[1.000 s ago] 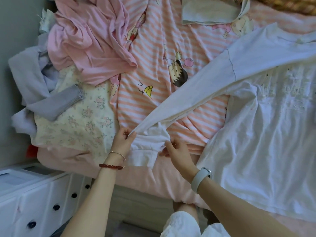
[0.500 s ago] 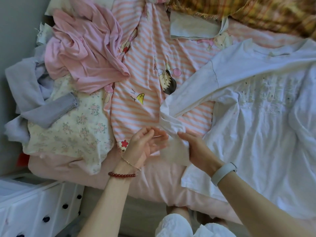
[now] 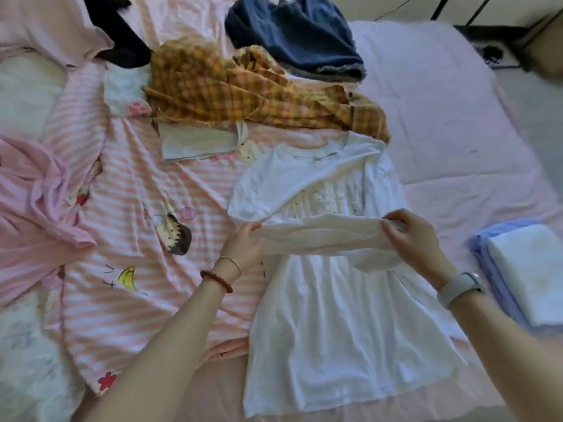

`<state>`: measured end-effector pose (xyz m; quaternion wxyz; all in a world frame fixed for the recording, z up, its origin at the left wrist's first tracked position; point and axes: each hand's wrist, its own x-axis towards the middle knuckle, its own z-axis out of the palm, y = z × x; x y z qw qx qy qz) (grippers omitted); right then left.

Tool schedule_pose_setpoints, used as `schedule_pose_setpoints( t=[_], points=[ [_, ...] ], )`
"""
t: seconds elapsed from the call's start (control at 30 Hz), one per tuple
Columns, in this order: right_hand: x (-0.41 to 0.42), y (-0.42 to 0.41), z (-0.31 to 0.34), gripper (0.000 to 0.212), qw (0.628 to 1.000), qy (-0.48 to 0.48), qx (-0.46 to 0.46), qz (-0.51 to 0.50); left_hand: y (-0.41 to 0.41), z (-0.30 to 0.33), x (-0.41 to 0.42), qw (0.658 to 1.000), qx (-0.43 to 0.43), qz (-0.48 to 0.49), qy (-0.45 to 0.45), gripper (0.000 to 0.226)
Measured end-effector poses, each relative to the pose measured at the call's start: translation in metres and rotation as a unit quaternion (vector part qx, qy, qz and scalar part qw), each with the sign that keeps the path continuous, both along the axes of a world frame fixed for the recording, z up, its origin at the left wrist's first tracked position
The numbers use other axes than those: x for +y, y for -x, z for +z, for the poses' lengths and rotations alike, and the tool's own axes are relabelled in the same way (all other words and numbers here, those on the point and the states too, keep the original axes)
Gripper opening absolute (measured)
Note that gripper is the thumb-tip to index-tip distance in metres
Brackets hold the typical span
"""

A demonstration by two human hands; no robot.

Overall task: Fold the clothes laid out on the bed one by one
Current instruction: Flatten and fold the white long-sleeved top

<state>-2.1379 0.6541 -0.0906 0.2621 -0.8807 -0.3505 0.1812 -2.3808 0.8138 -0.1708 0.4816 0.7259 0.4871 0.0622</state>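
A white long-sleeved top (image 3: 341, 330) lies flat on the pink bed (image 3: 451, 141), neckline away from me. One sleeve (image 3: 320, 236) is stretched across its chest. My left hand (image 3: 243, 248) grips the sleeve at its fold on the top's left edge. My right hand (image 3: 411, 236) pinches the cuff end over the right side. The other sleeve lies folded down along the top's right side.
A pink-and-white striped cartoon garment (image 3: 146, 239) lies left of the top, with crumpled pink cloth (image 3: 33, 214) beyond it. A yellow plaid garment (image 3: 231, 89) and denim piece (image 3: 292, 35) lie further back. A folded blue and white stack (image 3: 530, 275) sits at right.
Both hands carried the white sleeve from the bed's near left edge across the top's chest. My view swung right and up, showing more of the bed.
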Motion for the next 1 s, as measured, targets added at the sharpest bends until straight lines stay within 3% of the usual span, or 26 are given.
schedule_pose_setpoints(
  t=[0.1, 0.2, 0.33, 0.4, 0.5, 0.63, 0.7, 0.83, 0.93, 1.0],
  points=[
    [0.004, -0.039, -0.014, 0.009, 0.999, 0.015, -0.019, -0.021, -0.034, -0.013, 0.017, 0.991, 0.069, -0.098, -0.055, 0.044],
    [0.011, -0.074, -0.038, 0.013, 0.999, 0.042, -0.019, -0.028, -0.052, -0.036, 0.038, 0.961, 0.168, -0.171, -0.134, 0.052],
    [0.019, -0.106, -0.071, 0.015, 0.996, 0.087, -0.025, -0.009, -0.054, -0.059, 0.063, 0.922, 0.303, -0.187, -0.154, 0.062],
    [0.024, -0.113, -0.081, 0.017, 0.992, 0.114, -0.043, 0.02, -0.053, -0.06, 0.074, 0.943, 0.273, -0.14, -0.127, 0.04],
    [0.035, -0.118, -0.087, 0.019, 0.984, 0.138, -0.092, 0.07, -0.052, -0.048, 0.088, 0.985, 0.142, -0.039, -0.095, 0.012],
    [0.064, -0.131, -0.084, 0.023, 0.984, 0.076, -0.151, 0.047, -0.063, -0.026, 0.113, 0.981, 0.026, 0.125, -0.148, 0.017],
    [0.084, -0.14, -0.087, 0.033, 0.982, 0.058, -0.179, 0.034, -0.077, -0.025, 0.119, 0.976, 0.033, 0.15, -0.153, 0.018],
    [0.104, -0.127, -0.103, 0.049, 0.981, 0.078, -0.177, 0.026, -0.094, -0.037, 0.097, 0.964, 0.048, 0.233, -0.121, 0.046],
    [0.089, -0.092, -0.119, 0.041, 0.977, 0.017, -0.192, 0.09, -0.077, -0.057, 0.057, 0.939, 0.054, 0.32, -0.116, 0.058],
    [0.075, -0.063, -0.129, 0.037, 0.979, -0.021, -0.149, 0.138, -0.066, -0.07, 0.026, 0.926, 0.027, 0.372, -0.059, 0.061]
  ],
)
